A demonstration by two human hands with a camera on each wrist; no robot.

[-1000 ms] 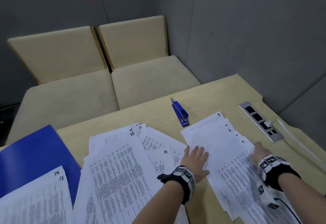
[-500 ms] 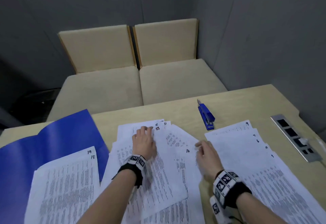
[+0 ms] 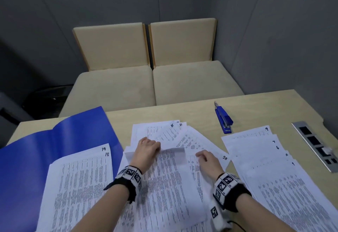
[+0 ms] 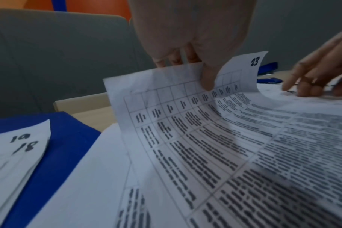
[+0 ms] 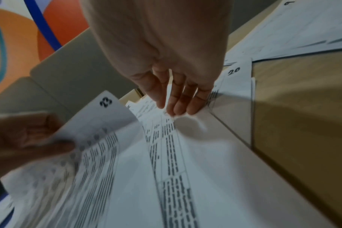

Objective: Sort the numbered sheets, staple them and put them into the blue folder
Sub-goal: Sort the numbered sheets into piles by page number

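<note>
Two marks read: left hand (image 4: 191,38) pinches sheet "23" (image 4: 185,117); sheet "20" (image 5: 234,92) beside.

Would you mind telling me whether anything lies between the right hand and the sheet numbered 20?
Nothing visible does. The right hand already has its straight fingertips resting on the sheet numbered 20. The left hand has pinched the top edge of sheet 23 and curled it up, so it lies clear of that spot.
</note>
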